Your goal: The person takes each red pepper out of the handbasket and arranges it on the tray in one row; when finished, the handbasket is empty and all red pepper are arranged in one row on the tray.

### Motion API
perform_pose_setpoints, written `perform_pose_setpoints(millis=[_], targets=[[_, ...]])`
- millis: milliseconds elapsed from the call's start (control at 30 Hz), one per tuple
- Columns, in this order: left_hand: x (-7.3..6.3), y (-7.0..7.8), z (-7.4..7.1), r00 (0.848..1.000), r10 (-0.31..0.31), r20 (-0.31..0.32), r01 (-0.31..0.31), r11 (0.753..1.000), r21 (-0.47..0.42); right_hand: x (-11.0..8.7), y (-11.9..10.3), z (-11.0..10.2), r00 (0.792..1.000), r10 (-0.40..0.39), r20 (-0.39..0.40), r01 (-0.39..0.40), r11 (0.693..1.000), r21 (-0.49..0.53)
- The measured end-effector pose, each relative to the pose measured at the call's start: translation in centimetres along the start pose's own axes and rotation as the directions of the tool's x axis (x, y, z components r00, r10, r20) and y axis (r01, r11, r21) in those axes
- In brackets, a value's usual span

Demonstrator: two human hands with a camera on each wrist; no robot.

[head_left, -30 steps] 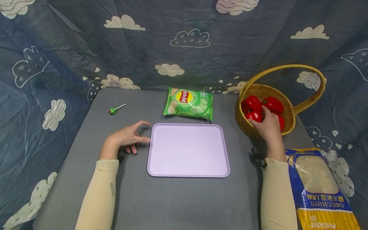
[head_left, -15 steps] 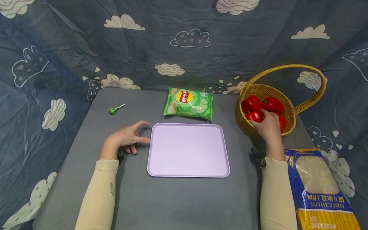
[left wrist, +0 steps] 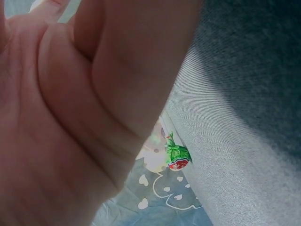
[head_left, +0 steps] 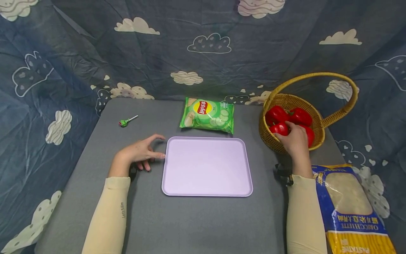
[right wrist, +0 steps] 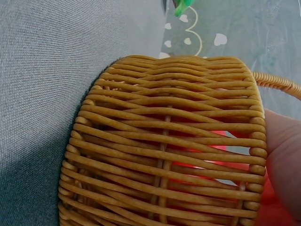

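At the right, a wicker basket (head_left: pixel 268 139) holds several red bell peppers. My right hand (head_left: pixel 296 139) reaches over its front rim. Thumb and index finger grip the front-left bell pepper (head_left: pixel 279 128); the other fingers are hidden. Another bell pepper (head_left: pixel 307 135) lies to the right of that hand. In the right wrist view, the basket's woven wall (right wrist: pixel 164 141) covers most of the scene, with red showing through. My left hand (head_left: pixel 137 151) rests on the table, thumb and index finger spread, thumb tip close to the left edge of the lilac tray (head_left: pixel 207 167).
A green bag of chips (head_left: pixel 207 115) lies behind the tray. Toward the far left is a lollipop (head_left: pixel 127 121) with a green wrapper. A blue and yellow pasta bag (head_left: pixel 352 211) lies beside the right forearm. The basket's tall handle (head_left: pixel 342 79) arches above its opening.
The right index finger has drawn back slightly toward the thumb, closing around the front-left bell pepper. My left hand stays in place, and the other things have not moved.
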State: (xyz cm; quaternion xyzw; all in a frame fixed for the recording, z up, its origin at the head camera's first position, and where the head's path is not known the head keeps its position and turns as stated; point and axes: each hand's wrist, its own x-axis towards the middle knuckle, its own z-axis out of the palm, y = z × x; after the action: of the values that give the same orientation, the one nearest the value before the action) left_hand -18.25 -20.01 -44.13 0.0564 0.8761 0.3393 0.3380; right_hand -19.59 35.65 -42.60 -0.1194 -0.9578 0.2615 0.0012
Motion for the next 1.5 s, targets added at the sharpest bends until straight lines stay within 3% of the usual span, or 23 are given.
perform_pose_setpoints(millis=[233, 400, 767, 1033, 1500], targets=[[0.0, -0.1, 0.1, 1.000, 0.009, 0.021, -0.009, 1.000, -0.017, -0.1, 0.2, 0.2, 1.000, -0.003, -0.009, 0.003, 1.000, 0.008], [0.4, -0.1, 0.6, 0.995, 0.054, 0.083, -0.047, 0.995, -0.087, -0.1, 0.2, 0.2, 1.000, 0.027, 0.003, -0.027, 0.999, 0.036], [1.2, -0.1, 1.7, 0.975, 0.108, 0.195, -0.069, 0.978, -0.195, -0.3, 0.1, 0.2, 0.998, 0.056, -0.028, -0.053, 0.994, 0.091], [1.5, -0.2, 1.8, 0.974, 0.117, 0.193, -0.074, 0.974, -0.216, -0.3, 0.3, 0.2, 0.995, 0.082, -0.061, -0.071, 0.983, 0.169], [1.6, -0.3, 1.8, 0.975, 0.117, 0.187, -0.073, 0.971, -0.226, -0.6, -0.2, -0.3, 0.989, 0.035, -0.143, -0.002, 0.974, 0.226]])
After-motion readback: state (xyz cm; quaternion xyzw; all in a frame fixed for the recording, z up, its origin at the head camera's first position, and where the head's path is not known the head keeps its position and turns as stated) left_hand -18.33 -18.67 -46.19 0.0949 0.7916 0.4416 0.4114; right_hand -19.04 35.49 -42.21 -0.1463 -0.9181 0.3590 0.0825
